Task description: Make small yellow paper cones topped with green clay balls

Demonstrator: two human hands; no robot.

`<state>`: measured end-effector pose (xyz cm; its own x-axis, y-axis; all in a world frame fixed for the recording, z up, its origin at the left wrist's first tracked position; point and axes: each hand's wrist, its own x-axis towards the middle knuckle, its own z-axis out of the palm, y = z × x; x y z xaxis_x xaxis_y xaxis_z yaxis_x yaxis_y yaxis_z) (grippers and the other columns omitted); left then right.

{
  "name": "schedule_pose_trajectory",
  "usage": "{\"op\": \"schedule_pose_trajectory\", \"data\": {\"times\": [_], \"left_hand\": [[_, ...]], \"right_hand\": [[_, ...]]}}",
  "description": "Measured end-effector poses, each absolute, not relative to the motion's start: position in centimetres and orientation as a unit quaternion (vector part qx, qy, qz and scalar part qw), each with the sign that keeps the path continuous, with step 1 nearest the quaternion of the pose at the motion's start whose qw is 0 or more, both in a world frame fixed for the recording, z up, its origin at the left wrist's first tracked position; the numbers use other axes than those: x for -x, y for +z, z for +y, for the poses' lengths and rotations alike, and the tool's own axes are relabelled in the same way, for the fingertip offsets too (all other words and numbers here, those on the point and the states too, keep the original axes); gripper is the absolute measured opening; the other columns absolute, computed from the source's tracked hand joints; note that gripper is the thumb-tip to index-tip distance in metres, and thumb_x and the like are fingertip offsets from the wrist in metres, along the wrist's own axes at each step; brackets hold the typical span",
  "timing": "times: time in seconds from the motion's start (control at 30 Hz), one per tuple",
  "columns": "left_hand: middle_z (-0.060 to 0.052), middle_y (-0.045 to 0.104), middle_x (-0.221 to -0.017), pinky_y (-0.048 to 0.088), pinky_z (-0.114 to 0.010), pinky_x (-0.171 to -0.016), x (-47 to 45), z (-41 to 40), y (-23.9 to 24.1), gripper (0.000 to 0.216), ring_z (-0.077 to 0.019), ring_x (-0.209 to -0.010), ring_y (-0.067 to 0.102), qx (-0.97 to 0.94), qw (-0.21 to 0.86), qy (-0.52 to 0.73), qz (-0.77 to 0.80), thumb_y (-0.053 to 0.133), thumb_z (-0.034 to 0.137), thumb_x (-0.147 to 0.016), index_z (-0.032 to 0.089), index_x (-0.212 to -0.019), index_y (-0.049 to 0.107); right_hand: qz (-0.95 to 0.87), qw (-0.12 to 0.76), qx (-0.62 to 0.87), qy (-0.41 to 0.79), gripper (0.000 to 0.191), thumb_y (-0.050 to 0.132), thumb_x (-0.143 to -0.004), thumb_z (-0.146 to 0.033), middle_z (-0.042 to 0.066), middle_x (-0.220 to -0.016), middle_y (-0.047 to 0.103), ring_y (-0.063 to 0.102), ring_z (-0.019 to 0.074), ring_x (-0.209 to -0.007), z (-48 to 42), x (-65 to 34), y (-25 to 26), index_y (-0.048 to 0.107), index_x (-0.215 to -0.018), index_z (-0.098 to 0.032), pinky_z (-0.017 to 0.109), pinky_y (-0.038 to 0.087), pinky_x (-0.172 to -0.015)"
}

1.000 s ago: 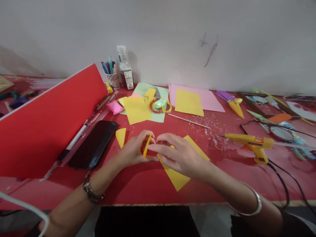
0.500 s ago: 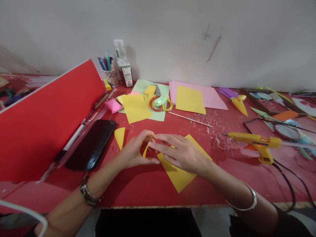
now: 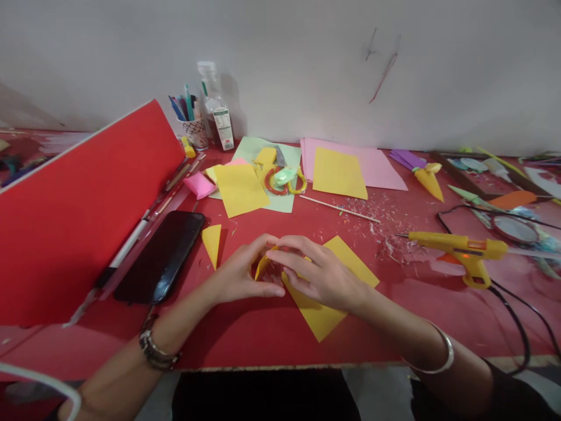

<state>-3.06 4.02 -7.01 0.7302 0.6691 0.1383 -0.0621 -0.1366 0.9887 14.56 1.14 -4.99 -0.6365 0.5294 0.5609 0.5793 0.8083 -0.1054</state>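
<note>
Between my two hands is a small curved piece of yellow paper [image 3: 262,268]. My left hand [image 3: 243,270] curls around it from the left, its thumb stretched along the near side. With bent fingers, my right hand [image 3: 318,272] touches the paper's upper edge; its fingertips meet those of the left. Under the right hand lies a square yellow sheet [image 3: 322,320], partly covered. A small yellow paper cone [image 3: 212,242] rests on the red table just beyond my left hand.
A phone [image 3: 162,257] and a leaning red board [image 3: 87,216] stand left. On the right lies a yellow glue gun [image 3: 464,251] with a black cord. Behind are coloured sheets [image 3: 385,169], scissors [image 3: 276,180], a thin stick [image 3: 339,209], a pen cup [image 3: 196,133] and a bottle [image 3: 219,120].
The yellow paper has turned so more of its curved face shows. My right fingers have bent further and moved up against the left fingertips. The view has shifted slightly.
</note>
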Motion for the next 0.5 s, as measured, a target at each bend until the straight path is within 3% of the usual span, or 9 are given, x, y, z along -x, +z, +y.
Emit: {"op": "schedule_pose_trajectory", "data": {"times": [0.13,0.37,0.5], "left_hand": [[0.002,0.052,-0.08,0.045,-0.025,-0.06,3.03,3.99,-6.85,0.042,-0.012,-0.066,0.055,-0.662,0.657,0.298,0.201,0.067,0.033,-0.066,0.021,-0.096,0.041],[0.002,0.053,-0.076,0.042,-0.025,-0.06,3.06,3.88,-6.82,0.042,-0.0116,-0.065,0.055,-0.658,0.669,0.275,0.21,0.067,0.039,-0.065,0.02,-0.093,0.041],[0.002,0.053,-0.077,0.043,-0.024,-0.06,2.98,4.0,-6.96,0.042,-0.0104,-0.064,0.055,-0.648,0.678,0.294,0.184,0.066,0.039,-0.067,0.02,-0.095,0.041]], "right_hand": [[-0.901,0.312,0.298,-0.032,0.024,0.039,-0.083,-0.013,0.009,-0.102,0.055,0.055,0.0146,-0.094,1.22,-14.66,-5.48,0.049,-0.105,-0.015,0.027,0.051,-0.077],[-0.884,0.344,0.315,0.028,0.016,0.042,-0.081,-0.011,0.007,-0.09,0.057,0.055,0.0129,-0.083,1.09,-14.46,-5.33,0.053,-0.092,-0.015,0.024,0.052,-0.071],[-0.885,0.351,0.307,0.012,0.023,0.042,-0.08,-0.009,0.008,-0.097,0.058,0.056,0.0129,-0.089,1.16,-14.62,-5.74,0.051,-0.101,-0.014,0.024,0.051,-0.075]]}}
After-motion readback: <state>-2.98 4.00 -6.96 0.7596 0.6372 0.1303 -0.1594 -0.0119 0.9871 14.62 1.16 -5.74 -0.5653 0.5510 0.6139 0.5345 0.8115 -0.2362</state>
